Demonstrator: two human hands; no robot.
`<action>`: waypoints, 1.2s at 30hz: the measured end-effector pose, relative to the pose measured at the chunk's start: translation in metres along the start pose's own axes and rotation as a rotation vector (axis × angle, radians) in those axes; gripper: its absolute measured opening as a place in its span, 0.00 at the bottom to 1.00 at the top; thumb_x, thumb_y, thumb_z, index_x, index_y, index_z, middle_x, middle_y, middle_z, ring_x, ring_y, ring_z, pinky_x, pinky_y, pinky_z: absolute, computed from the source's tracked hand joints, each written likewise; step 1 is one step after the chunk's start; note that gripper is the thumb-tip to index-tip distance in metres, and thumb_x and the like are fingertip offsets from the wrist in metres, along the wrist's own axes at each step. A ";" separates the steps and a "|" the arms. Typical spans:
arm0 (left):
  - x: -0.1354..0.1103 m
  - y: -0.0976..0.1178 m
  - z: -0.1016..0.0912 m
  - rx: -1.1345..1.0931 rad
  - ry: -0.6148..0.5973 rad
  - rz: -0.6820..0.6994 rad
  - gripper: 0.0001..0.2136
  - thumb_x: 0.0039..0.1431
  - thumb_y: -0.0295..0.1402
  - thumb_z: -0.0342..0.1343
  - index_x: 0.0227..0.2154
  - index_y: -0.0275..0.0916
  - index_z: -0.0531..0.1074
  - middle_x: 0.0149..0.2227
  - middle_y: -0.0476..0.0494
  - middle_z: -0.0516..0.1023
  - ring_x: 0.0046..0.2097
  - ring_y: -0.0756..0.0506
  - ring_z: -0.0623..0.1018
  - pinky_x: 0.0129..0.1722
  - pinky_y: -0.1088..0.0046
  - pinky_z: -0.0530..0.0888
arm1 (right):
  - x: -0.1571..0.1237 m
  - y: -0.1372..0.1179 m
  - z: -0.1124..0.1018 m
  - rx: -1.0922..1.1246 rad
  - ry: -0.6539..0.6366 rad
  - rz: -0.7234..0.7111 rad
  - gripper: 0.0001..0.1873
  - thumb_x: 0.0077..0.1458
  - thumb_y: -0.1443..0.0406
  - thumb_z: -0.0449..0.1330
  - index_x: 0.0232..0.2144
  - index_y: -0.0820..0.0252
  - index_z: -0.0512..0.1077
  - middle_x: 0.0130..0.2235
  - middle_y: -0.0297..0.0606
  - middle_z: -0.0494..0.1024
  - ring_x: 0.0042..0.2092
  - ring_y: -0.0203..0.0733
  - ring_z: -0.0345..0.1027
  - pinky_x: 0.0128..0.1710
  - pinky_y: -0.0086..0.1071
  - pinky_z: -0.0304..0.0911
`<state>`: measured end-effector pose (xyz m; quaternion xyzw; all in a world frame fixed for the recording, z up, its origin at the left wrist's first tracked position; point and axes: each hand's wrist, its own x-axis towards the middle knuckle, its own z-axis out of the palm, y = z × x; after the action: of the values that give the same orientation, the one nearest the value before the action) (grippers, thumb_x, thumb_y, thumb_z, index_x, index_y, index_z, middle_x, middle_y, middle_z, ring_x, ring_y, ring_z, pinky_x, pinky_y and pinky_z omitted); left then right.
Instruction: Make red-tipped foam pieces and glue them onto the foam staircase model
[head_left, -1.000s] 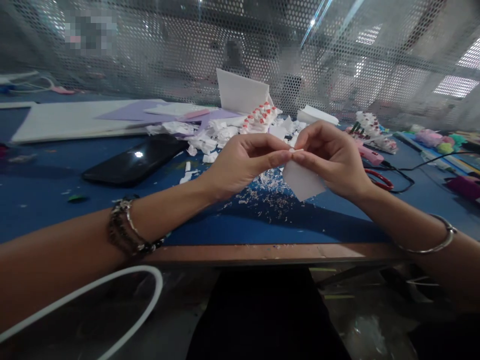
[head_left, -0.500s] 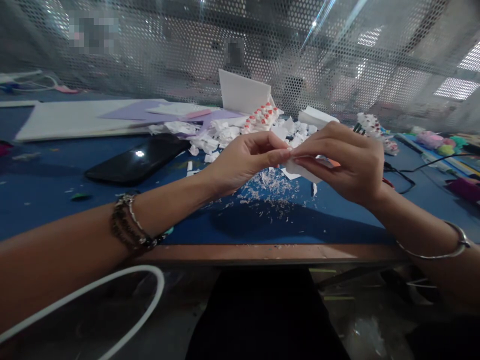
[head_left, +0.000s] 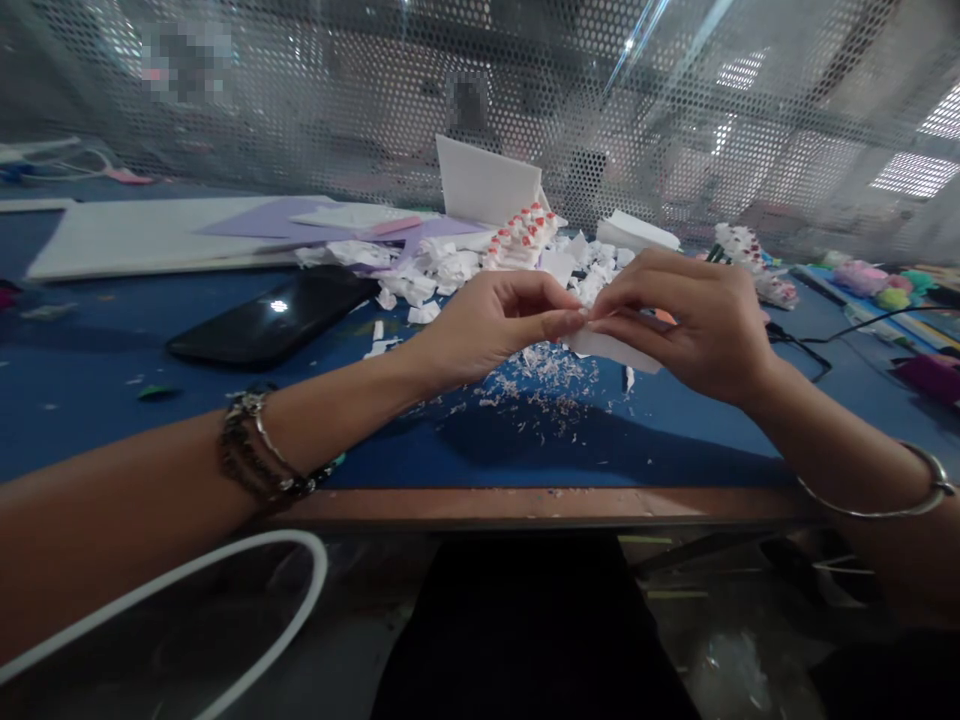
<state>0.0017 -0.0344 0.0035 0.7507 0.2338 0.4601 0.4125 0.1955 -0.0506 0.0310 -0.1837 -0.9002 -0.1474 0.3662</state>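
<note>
Between my two hands is a small piece of white paper (head_left: 616, 348), its lower part showing beneath my right fingers. My left hand (head_left: 506, 318) pinches the paper's left end between thumb and fingertips. From the other side my right hand (head_left: 686, 315) also pinches it, with the fingertips of both hands almost touching. Tiny white paper shreds (head_left: 544, 390) lie scattered on the blue table mat below. Behind my hands is a heap of crumpled and torn white paper (head_left: 435, 268). A white piece dotted with red tips (head_left: 523, 235) rests by the heap.
A black phone (head_left: 274, 315) lies left of my hands. White and purple sheets (head_left: 135, 240) are stacked behind it. A folded white card (head_left: 487, 180) stands before a perforated metal screen (head_left: 337, 110). Colourful fluffy pieces (head_left: 862, 280) and a black cable (head_left: 825, 345) are at right.
Both hands stay pinched on the paper. My right hand has shifted slightly right and down, and the paper's lower flap has turned a little and shows further to the right.
</note>
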 end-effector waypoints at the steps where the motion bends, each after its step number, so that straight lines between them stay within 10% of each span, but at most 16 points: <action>1: 0.000 0.000 0.000 0.001 0.005 0.009 0.06 0.47 0.34 0.61 0.25 0.36 0.74 0.25 0.51 0.74 0.28 0.54 0.71 0.29 0.80 0.68 | 0.001 0.001 0.000 0.035 -0.009 0.031 0.04 0.55 0.65 0.55 0.29 0.56 0.70 0.29 0.32 0.74 0.31 0.31 0.67 0.31 0.27 0.64; 16: -0.009 0.006 0.011 0.198 0.136 0.250 0.06 0.48 0.32 0.60 0.31 0.38 0.75 0.32 0.49 0.78 0.35 0.50 0.76 0.35 0.76 0.73 | -0.003 -0.008 0.018 0.319 0.215 0.324 0.07 0.50 0.63 0.60 0.24 0.59 0.66 0.26 0.30 0.70 0.28 0.30 0.64 0.25 0.24 0.63; 32: -0.006 0.003 0.005 0.025 0.137 0.196 0.17 0.50 0.29 0.59 0.45 0.44 0.71 0.35 0.52 0.77 0.38 0.52 0.75 0.38 0.78 0.71 | -0.001 -0.008 0.020 0.621 0.213 0.409 0.06 0.51 0.64 0.59 0.26 0.61 0.66 0.25 0.30 0.70 0.26 0.26 0.63 0.23 0.20 0.61; 36: -0.005 0.000 0.006 -0.065 0.162 0.144 0.09 0.46 0.30 0.62 0.33 0.39 0.75 0.32 0.51 0.77 0.36 0.52 0.74 0.37 0.77 0.70 | -0.002 -0.007 0.021 0.671 0.191 0.421 0.06 0.52 0.63 0.59 0.28 0.61 0.67 0.26 0.29 0.70 0.26 0.25 0.63 0.23 0.19 0.61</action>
<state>0.0044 -0.0406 0.0000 0.7121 0.1966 0.5551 0.3822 0.1809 -0.0487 0.0136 -0.2197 -0.8030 0.2161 0.5101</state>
